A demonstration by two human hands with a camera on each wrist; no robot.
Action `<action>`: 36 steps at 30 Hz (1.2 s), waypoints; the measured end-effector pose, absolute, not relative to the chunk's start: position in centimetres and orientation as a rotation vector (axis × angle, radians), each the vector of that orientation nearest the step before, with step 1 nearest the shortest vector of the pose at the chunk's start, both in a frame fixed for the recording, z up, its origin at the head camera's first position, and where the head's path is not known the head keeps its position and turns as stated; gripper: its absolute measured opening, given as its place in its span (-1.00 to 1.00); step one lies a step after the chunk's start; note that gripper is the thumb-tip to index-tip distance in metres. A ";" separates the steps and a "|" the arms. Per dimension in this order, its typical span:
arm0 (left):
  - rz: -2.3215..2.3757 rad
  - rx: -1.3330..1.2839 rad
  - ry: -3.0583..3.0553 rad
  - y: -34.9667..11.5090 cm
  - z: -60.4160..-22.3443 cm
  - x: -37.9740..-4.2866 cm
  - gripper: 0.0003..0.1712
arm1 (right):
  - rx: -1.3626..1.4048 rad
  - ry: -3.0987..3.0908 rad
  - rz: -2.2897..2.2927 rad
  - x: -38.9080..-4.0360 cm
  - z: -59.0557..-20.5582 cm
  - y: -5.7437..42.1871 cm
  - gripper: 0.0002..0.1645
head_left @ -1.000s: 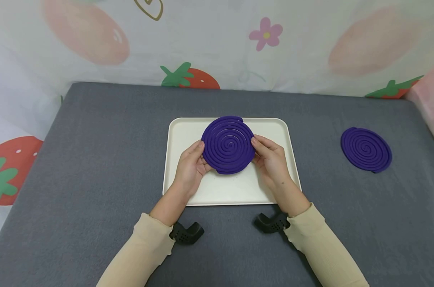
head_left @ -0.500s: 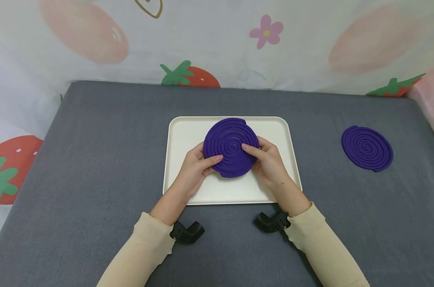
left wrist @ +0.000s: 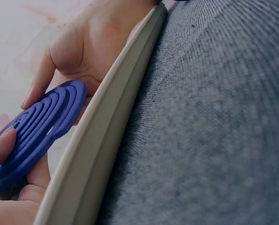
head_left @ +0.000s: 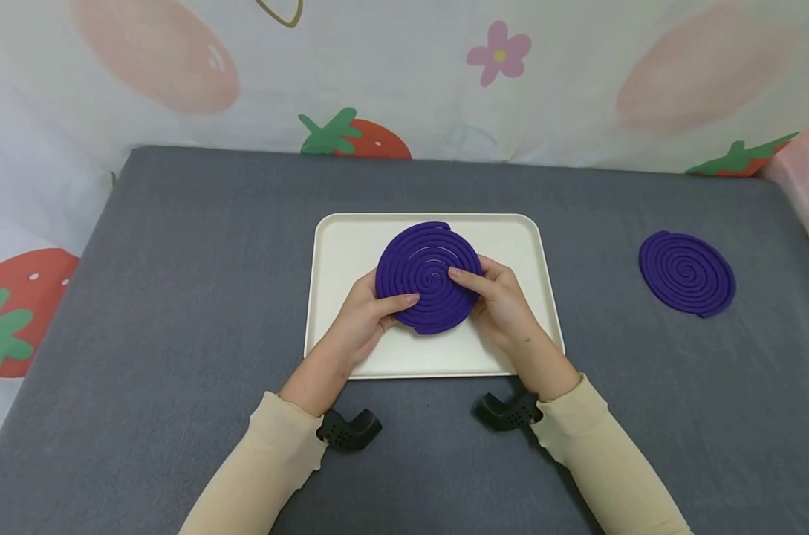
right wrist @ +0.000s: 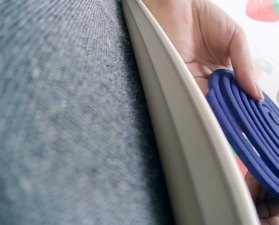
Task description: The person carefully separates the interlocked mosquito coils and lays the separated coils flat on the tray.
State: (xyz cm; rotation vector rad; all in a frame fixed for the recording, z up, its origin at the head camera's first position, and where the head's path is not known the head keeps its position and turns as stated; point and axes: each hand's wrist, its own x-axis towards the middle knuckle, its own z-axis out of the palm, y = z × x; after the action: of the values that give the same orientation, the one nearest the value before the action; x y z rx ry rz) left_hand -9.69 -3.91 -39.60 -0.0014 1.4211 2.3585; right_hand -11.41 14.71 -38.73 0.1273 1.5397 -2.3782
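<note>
A purple spiral coil disc (head_left: 431,249), like a flat coaster wound from a soft cord, is held above the white tray (head_left: 337,238). My left hand (head_left: 367,316) grips its lower left edge, thumb laid over the coils and fingers beneath. On the opposite edge, my right hand (head_left: 501,301) pinches the disc the same way, its thumb pointing toward the spiral's centre. Both wrist views show the disc tilted, with a narrow gap between its outer turns. The fingers under the disc are mostly hidden.
A second purple spiral disc (head_left: 687,273) lies flat on the grey cloth-covered table (head_left: 197,297) at the right. Behind the table hangs a white curtain (head_left: 404,67) printed with strawberries and flowers. Black wrist devices (head_left: 351,431) sit below both hands.
Both thumbs have moved inward from the disc's edges onto its coils. The disc has come slightly lower over the tray, still between both hands. The second disc stays where it lay.
</note>
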 end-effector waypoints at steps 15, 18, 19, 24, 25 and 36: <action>2.346 0.029 1.379 -4.0 -39.5 -9.8 -0.30 | 0.105 1.516 -2.394 -11.4 -38.7 14.7 -0.67; 2.347 0.040 1.370 -4.0 -39.5 -9.7 -0.31 | 0.111 1.518 -2.394 -11.4 -38.7 14.6 -0.68; 2.345 0.044 1.371 -4.0 -39.5 -9.7 -0.32 | 0.112 1.519 -2.392 -11.4 -38.7 14.6 -0.68; 2.339 0.042 1.376 -4.0 -39.5 -9.7 -0.35 | 0.102 1.528 -2.375 -11.5 -38.7 14.7 -0.69; 2.341 0.038 1.377 -4.0 -39.5 -9.7 -0.36 | 0.098 1.531 -2.371 -11.5 -38.8 14.7 -0.69; 2.329 -0.015 1.442 -3.9 -39.7 -9.6 -0.36 | 0.073 1.547 -2.337 -11.4 -38.8 14.8 -0.69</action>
State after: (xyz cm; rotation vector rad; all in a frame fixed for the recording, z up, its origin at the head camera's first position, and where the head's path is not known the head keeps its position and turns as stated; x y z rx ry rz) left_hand -9.65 -3.94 -39.67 -0.0150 1.4422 2.3289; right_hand -11.40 14.82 -38.84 0.0731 1.5474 -2.3368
